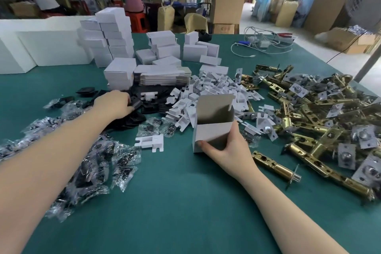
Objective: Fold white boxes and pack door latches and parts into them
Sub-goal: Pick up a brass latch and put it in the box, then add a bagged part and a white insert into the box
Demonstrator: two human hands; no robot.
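An open white box stands upright on the green table, its lid flap raised. My right hand grips its lower right side, thumb on the front and fingers round the right wall. My left hand reaches into a pile of flat black parts, fingers curled on one of them. Brass door latches with silver plates lie heaped at the right. White card inserts are piled behind the box.
Clear bags of screws spread along the left. Folded white boxes are stacked at the back, flat box blanks beside them. One loose insert lies near the box. Cables lie far right. Two people work behind.
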